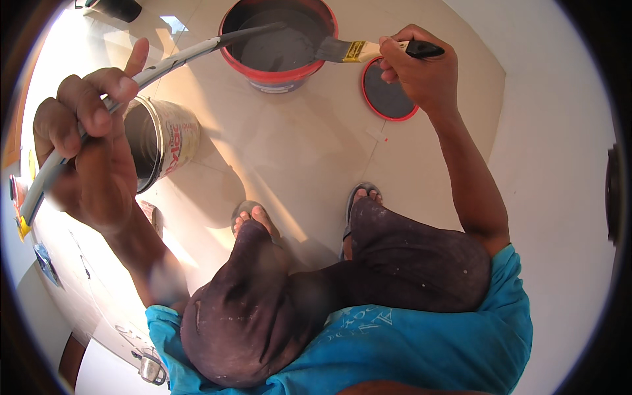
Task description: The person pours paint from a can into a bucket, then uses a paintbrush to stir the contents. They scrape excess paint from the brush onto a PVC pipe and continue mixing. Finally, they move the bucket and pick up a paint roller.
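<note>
My left hand is raised at the left, its fingers closed round a long thin pole. The pole slants up to the right; its far end is dark grey and reaches over the bucket, its nearer part pale. In my right hand is a flat paintbrush with a light wooden handle and a black end. Its grey-coated bristles point left, over the bucket's right rim; whether they touch it I cannot tell. The red-rimmed bucket holds dark grey paint.
Right of the bucket, a round red-edged lid smeared grey lies on the tiled floor. A white bucket stands by my left hand. A dark container is at the top left. A white wall rises at the right.
</note>
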`<action>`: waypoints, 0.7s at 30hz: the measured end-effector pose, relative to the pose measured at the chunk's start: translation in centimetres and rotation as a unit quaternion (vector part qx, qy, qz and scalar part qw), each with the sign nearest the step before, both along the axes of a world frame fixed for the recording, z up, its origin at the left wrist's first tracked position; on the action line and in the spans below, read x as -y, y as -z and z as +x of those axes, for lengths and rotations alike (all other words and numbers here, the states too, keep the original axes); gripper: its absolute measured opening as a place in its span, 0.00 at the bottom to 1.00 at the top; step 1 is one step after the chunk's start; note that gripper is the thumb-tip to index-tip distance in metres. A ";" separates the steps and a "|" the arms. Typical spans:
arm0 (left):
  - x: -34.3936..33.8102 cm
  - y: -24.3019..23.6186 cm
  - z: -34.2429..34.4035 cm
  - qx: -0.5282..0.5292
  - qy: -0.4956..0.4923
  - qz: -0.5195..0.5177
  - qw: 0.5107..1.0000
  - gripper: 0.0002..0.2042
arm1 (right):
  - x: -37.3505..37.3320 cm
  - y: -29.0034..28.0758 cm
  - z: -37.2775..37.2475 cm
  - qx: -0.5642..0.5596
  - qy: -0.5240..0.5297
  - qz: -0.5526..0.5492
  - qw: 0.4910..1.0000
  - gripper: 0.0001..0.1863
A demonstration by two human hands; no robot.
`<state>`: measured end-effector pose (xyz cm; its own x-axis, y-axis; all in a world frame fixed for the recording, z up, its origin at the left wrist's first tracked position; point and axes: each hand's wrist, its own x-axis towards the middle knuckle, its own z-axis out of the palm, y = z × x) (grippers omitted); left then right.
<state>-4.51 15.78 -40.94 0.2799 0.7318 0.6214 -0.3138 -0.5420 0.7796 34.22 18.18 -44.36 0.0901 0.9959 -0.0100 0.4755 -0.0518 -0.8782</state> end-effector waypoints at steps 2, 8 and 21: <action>0.1 0.2 0.2 0.004 -0.007 0.001 1.000 0.18 | 0.1 -0.3 0.1 -0.003 0.013 -0.014 1.000 0.08; 0.1 0.5 -0.3 0.014 -0.006 -0.009 1.000 0.18 | 0.6 -1.0 0.8 -0.017 -0.037 0.066 0.997 0.06; -0.4 0.5 -1.1 0.037 0.028 -0.025 0.999 0.17 | 0.7 2.9 2.1 0.196 -0.303 0.231 0.904 0.13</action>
<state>-5.61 16.20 -41.41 0.2751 0.7466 0.6057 -0.4001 -0.4840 0.7782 36.33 17.48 -47.26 -0.5674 0.7532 0.3329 0.5726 0.6514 -0.4978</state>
